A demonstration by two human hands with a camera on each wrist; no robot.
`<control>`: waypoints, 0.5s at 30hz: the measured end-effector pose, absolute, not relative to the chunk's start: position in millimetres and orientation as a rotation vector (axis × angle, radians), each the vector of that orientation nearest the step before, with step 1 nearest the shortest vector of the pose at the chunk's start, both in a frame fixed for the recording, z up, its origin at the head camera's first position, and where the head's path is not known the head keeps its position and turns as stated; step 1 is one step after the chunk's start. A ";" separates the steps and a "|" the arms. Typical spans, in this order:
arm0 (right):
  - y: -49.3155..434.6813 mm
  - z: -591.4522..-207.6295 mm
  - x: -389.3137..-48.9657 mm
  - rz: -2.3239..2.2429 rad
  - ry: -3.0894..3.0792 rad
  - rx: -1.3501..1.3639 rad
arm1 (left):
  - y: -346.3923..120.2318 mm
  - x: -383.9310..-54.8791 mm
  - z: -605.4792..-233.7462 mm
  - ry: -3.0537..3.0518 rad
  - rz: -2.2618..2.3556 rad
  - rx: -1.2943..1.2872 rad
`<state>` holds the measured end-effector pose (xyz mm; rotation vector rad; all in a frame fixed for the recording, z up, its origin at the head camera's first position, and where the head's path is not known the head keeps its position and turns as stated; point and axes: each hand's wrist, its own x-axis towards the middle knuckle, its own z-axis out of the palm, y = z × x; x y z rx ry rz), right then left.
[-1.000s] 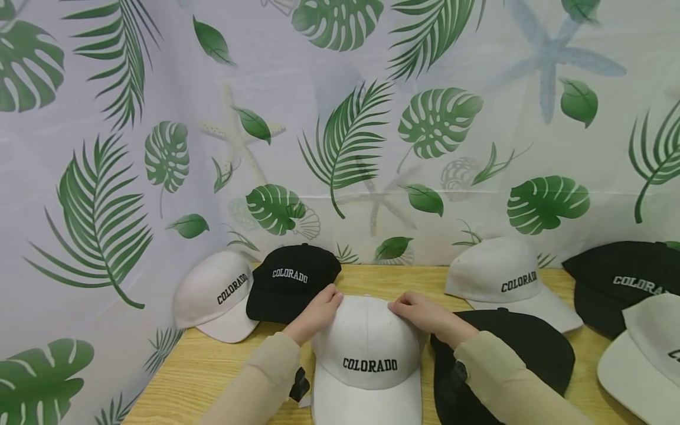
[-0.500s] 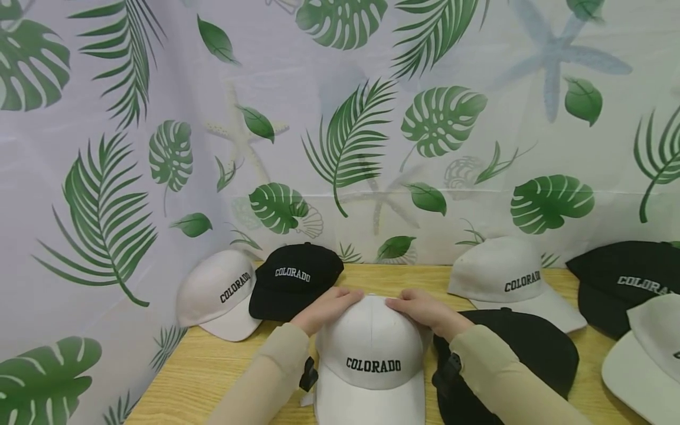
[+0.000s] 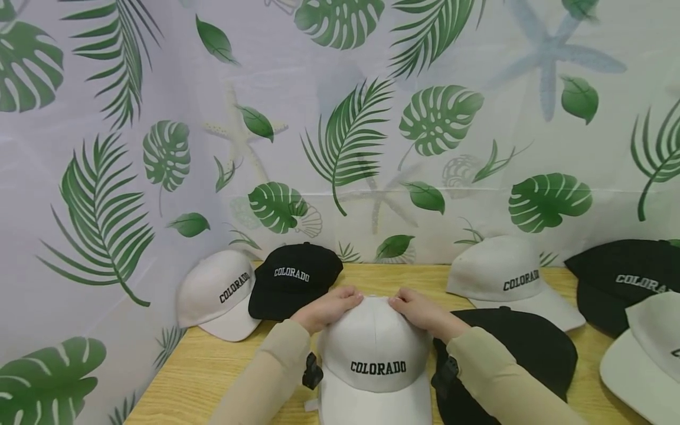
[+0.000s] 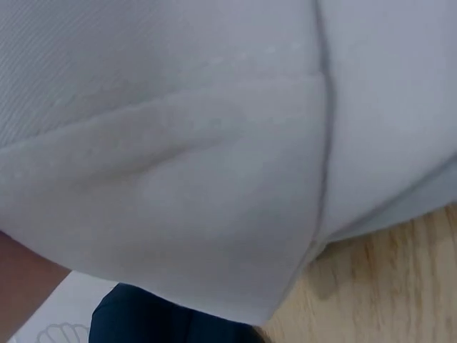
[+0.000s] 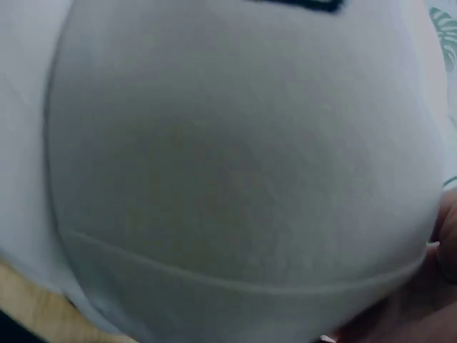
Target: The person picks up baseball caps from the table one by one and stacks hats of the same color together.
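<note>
A white baseball cap [image 3: 374, 342] with dark COLORADO lettering faces the camera at the lower middle of the head view, its brim running off the bottom edge. My left hand [image 3: 328, 309] grips the top left of its crown, and my right hand [image 3: 422, 311] grips the top right. Both thumbs lie toward the crown's top; the other fingers are mostly hidden behind the fabric. In the left wrist view the cap's white cloth [image 4: 178, 179] fills most of the picture. Fingers [image 5: 407, 311] of the right hand show at the cap's edge in the right wrist view.
On the wooden table [image 3: 212, 366], a white cap [image 3: 215, 292] and a black cap [image 3: 294, 280] sit at the left. To the right are another white cap [image 3: 496, 271], a black cap [image 3: 523, 348] beside the held one, and further caps at the edge. A leaf-patterned cloth [image 3: 350, 236] hangs behind.
My left hand has moved inward from the crown's left side toward its top. The white cap has shifted slightly to the right. The surrounding caps stay in place.
</note>
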<state>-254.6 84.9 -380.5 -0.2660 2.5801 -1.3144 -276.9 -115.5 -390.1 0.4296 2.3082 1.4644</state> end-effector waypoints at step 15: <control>101.7 -382.0 -261.3 -1.353 2.502 -0.076 | -132.7 -283.2 -392.7 2.378 1.341 0.343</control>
